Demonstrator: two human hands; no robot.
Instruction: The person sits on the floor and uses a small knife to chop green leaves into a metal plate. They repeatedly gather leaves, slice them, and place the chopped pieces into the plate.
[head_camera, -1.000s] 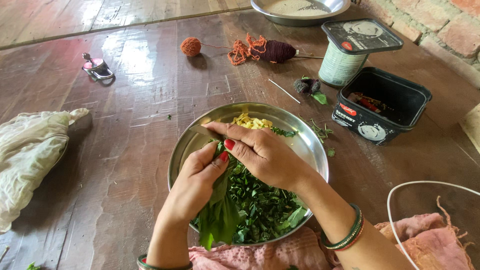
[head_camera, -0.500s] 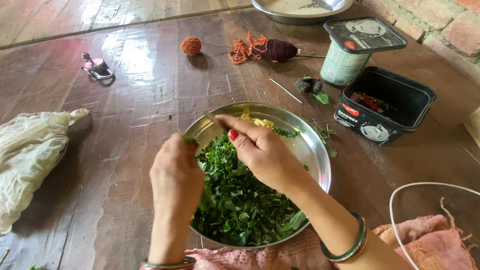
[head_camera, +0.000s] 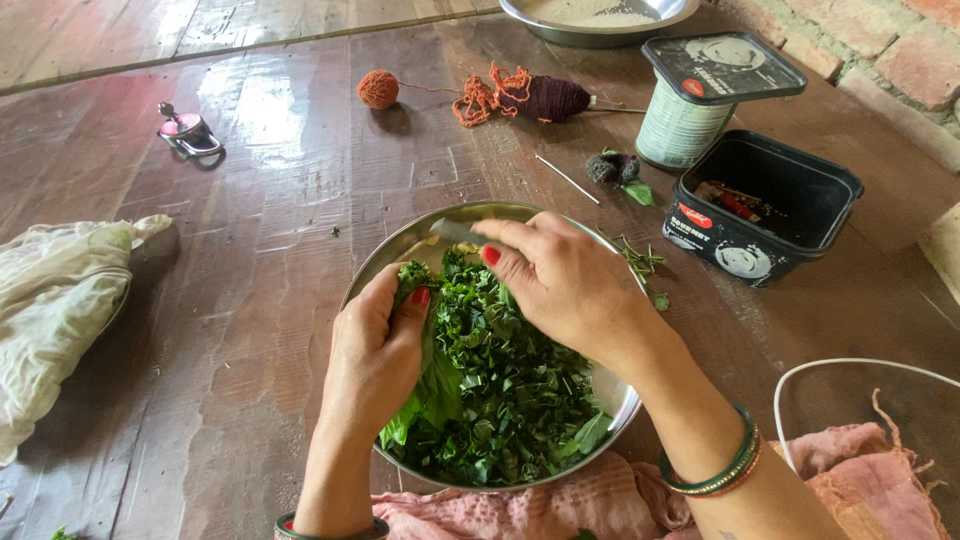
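A round steel plate (head_camera: 385, 262) lies on the wooden floor in front of me, heaped with chopped dark green leaves (head_camera: 500, 390). My left hand (head_camera: 375, 355) grips a bunch of whole green leaves (head_camera: 432, 392) at the plate's left side, thumb pressed on them. My right hand (head_camera: 565, 285) is closed on a small knife (head_camera: 452, 231) whose blade points left over the far part of the plate. A few yellow pieces show at the plate's far rim, mostly hidden by my right hand.
A black plastic box (head_camera: 765, 205) and a thread spool (head_camera: 685, 120) with a lid on it stand right. Orange and maroon yarn (head_camera: 520, 97) and a padlock (head_camera: 188, 132) lie farther off. White cloth (head_camera: 55, 310) left, pink cloth (head_camera: 620, 505) near me.
My left hand lifted off to the left, then came back down onto the leaf bunch. My right hand with the knife shifted a little to the right and farther over the plate.
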